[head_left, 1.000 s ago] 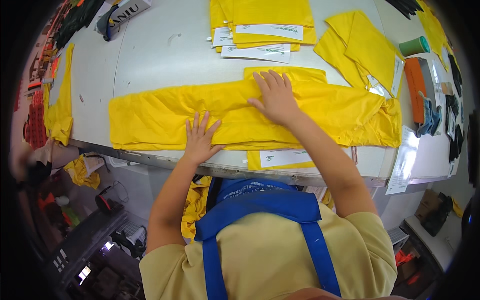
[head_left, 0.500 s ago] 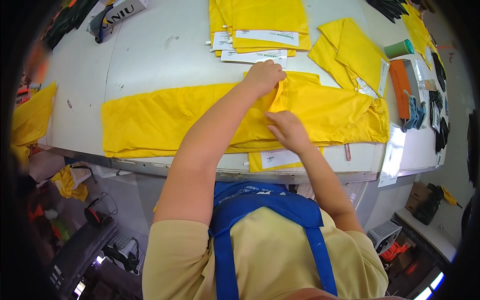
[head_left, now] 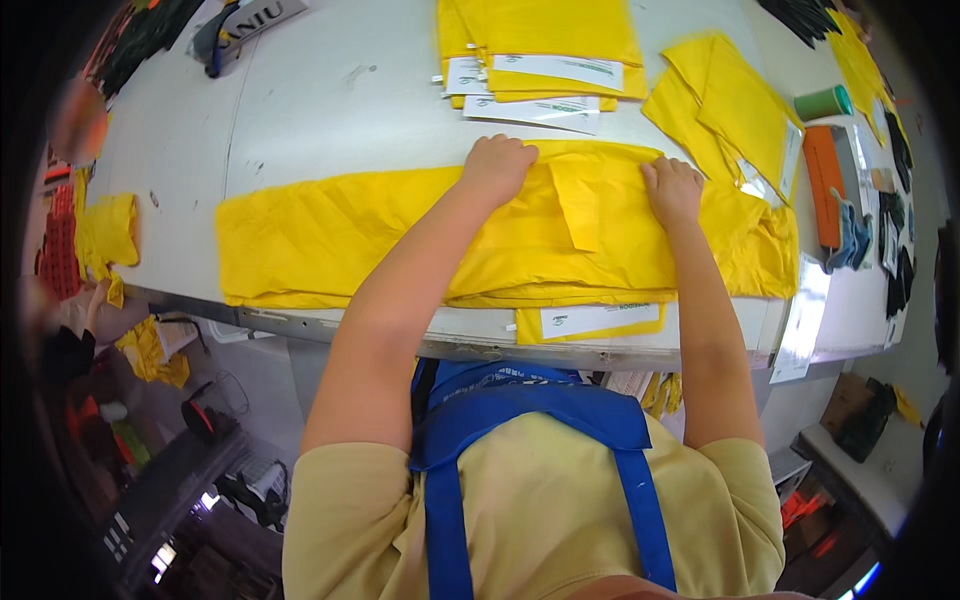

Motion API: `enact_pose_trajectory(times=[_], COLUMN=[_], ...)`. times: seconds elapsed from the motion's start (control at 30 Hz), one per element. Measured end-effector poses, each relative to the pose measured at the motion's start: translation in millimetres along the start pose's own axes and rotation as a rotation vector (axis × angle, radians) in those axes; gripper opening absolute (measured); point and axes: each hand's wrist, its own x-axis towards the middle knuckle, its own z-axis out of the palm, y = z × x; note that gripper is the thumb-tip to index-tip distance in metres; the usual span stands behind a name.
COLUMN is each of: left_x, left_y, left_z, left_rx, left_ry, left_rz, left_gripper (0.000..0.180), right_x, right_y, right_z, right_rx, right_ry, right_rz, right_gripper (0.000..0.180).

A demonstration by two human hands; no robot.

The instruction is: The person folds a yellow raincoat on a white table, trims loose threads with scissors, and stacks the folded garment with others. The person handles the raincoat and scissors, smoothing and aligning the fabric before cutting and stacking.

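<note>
Yellow garment [head_left: 340, 235] overlies a labelled yellow piece [head_left: 595, 320], near a folded stack [head_left: 560, 30].

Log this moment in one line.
left hand: on yellow cloth, far side | right hand: same cloth, far side | beyond: yellow stack

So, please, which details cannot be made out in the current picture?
Head view, left hand and right hand: their exact grip, hidden by the hands themselves.
Head view, yellow piece underneath the long yellow cloth: partly covered by it.
Head view, yellow stack: far end cut off by the picture's top edge.
</note>
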Motion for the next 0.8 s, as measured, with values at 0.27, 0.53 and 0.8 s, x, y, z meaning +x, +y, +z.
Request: enact_pose_trajectory(times=[0.27, 0.53, 0.8], left_x=[-215, -358, -421], left_y=[-49, -185, -285], left_z=[-38, -25, -24], left_rx=[0.208, -1.303, -1.668], left_ry=[0.377, 1.141, 1.317], left_rz=[-0.671, -1.537, -1.478], left_gripper=[0.046, 0.051, 0.033], right_x=[-57, -78, -140], right_y=[-147, -167, -180], right_z=[-23, -37, -31], right_rx=[0.124, 0.202, -0.047], right_ry=[-0.187, -0.338, -0.356], right_rz=[-0.221, -0.339, -0.29], right_gripper=[0.063, 0.064, 0.071])
